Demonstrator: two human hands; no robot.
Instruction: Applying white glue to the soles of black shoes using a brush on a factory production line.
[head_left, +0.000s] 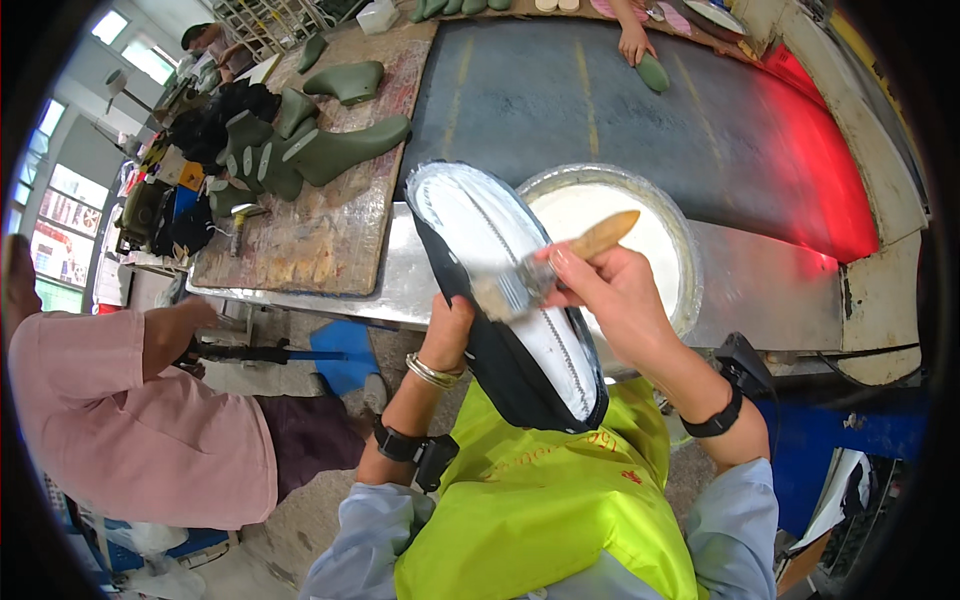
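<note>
My left hand (450, 325) holds a black shoe upper (445, 250) from its left side, and most of its fingers are hidden behind it. The upper's sole side faces up, coated white, with a stitched seam running along its length. A flat paintbrush (605, 236) with a wooden handle is gripped in my right hand (612, 300). Its bristles lie over the middle of the white sole side. Just beyond my right hand stands a round metal basin (688, 255) of white liquid, partly covered by the hand and the upper.
Green shoe lasts (350, 150) and a hammer (238, 230) lie on a worn board (300, 255) at left. A dark conveyor belt (520, 100) runs behind the basin; a co-worker's hand (634, 42) touches a green sole piece there. A person in pink (150, 420) stands close at left.
</note>
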